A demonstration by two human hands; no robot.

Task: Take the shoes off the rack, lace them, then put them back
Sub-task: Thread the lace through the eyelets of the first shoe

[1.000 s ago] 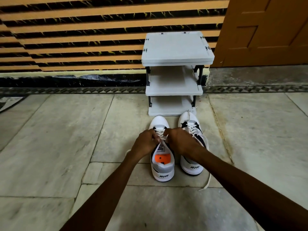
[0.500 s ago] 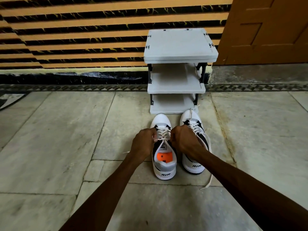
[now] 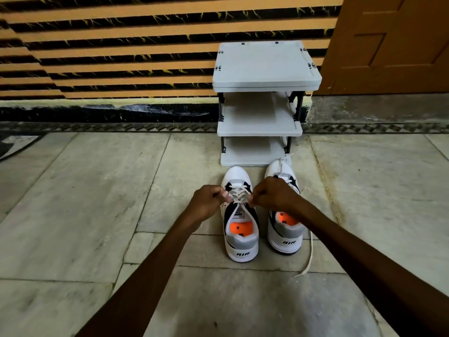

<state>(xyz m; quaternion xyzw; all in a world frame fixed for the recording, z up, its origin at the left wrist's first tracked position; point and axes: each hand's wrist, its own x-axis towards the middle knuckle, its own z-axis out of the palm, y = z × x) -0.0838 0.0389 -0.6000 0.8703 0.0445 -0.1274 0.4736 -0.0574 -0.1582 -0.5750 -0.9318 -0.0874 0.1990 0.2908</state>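
Note:
Two white, grey and black sneakers with orange insoles stand side by side on the floor, heels toward me. Over the left shoe [image 3: 240,242], my left hand [image 3: 206,205] and my right hand [image 3: 272,195] each pinch an end of its white lace [image 3: 238,194], pulled taut across the eyelets. The right shoe [image 3: 284,239] is partly hidden under my right wrist; its loose lace [image 3: 307,261] trails on the floor to the right. The grey three-tier shoe rack [image 3: 264,69] stands just beyond the toes, its shelves bare.
A striped orange and black wall runs behind the rack. A brown wooden door [image 3: 393,45] is at the back right. The floor is pale stone tiles [image 3: 85,203], with a dark mat corner [image 3: 14,144] at the far left.
My hands have moved apart, away from the middle of the left shoe, drawing the lace ends outward. The view has shifted slightly closer and the right shoe's orange insole now shows.

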